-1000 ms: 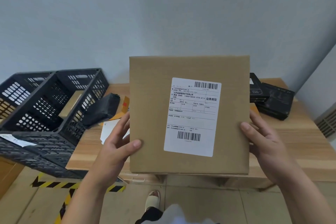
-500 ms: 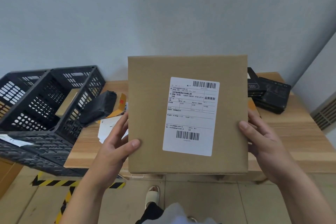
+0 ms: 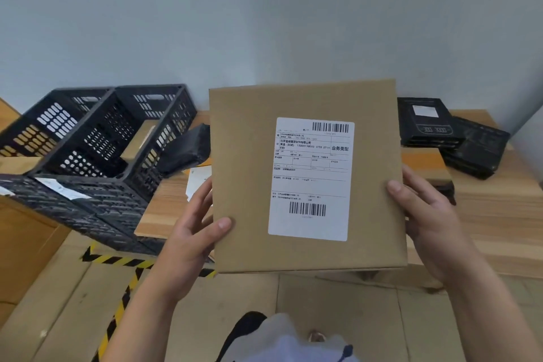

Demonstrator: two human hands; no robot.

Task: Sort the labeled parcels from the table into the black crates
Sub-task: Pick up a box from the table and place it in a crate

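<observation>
two hands hold my cardboard parcel (image 3: 305, 173) upright above the worktop (image 3: 499, 214): left hand (image 3: 194, 232) and right hand (image 3: 426, 214) pinch its side edges. misreading the label (image 3: 311, 179) risks the wrong black crate (image 3: 123, 138).

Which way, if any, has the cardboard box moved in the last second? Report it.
Yes, slightly left: the left edge of the cardboard box now meets the black bag on the table, where a gap showed before. The camera shifted too.
</observation>
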